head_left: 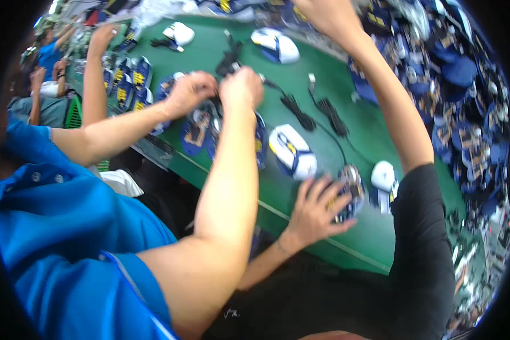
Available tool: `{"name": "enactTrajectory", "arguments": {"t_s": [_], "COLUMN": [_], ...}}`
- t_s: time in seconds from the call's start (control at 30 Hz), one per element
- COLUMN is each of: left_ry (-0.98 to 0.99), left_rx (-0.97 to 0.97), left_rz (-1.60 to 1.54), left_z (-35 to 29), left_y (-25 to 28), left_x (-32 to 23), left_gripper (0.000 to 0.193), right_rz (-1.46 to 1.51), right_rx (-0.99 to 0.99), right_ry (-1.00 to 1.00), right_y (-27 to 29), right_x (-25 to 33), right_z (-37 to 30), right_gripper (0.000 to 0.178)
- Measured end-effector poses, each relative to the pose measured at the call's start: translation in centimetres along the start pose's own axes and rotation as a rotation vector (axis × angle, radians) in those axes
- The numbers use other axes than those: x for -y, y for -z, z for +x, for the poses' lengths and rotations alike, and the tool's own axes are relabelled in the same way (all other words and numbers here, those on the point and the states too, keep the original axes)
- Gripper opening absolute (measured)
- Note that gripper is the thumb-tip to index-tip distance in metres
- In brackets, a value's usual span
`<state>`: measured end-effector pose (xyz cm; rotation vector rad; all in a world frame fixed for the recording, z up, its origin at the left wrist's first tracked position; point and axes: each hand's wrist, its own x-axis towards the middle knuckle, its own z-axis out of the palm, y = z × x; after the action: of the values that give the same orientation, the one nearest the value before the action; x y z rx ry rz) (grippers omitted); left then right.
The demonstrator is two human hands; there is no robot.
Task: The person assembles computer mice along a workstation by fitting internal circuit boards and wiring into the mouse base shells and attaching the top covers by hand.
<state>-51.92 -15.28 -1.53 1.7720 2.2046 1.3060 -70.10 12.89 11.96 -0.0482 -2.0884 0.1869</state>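
Note:
My left hand (pixel 318 214) is spread, its fingertips resting on an opened computer mouse (pixel 352 190) with bare inner parts. A black cable runs up from that mouse. My right arm stretches to the far side of the table, and my right hand (pixel 326 16) is cut by the upper edge, its fingers out of sight. Just right of the opened mouse lies a white-and-blue mouse shell (pixel 383 178). Another white-and-blue mouse (pixel 292 150) sits to the left of it. Two bundled black cables (pixel 331 116) with plugs lie beyond.
A co-worker in blue leans in from the left; their hands (pixel 241 88) work at a dark cable. Blue mouse bottoms (pixel 195 133) lie below those hands. More white shells (pixel 275 45) are at the back. Heaps of blue mouse parts (pixel 459 136) fill the right side.

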Motion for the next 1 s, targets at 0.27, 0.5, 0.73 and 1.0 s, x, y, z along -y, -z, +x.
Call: {"name": "enactTrajectory", "arguments": {"t_s": [0.27, 0.5, 0.73, 1.0], "left_ry": [-0.083, 0.01, 0.447, 0.852], "left_rx": [0.074, 0.162, 0.11, 0.178], "left_rz": [0.029, 0.025, -0.559, -1.718], "left_z": [0.6, 2.5, 3.4, 4.7], "left_y": [0.8, 0.9, -3.2, -4.9], "left_x": [-1.3, -4.9, -8.4, -9.1], "left_gripper": [0.048, 0.026, 0.045, 0.054], "right_rz": [-0.235, -0.395, -0.232, 0.533], "right_rx": [0.526, 0.394, 0.221, -0.099], "right_ry": [-0.656, -0.73, -0.822, -1.154], "right_y": [25.2, 23.6, 25.1, 25.3], "right_x": [11.2, 12.6, 12.6, 16.0], "right_z": [-22.4, -30.3, -29.9, -27.5], "right_gripper": [0.049, 0.08, 0.069, 0.062]}}
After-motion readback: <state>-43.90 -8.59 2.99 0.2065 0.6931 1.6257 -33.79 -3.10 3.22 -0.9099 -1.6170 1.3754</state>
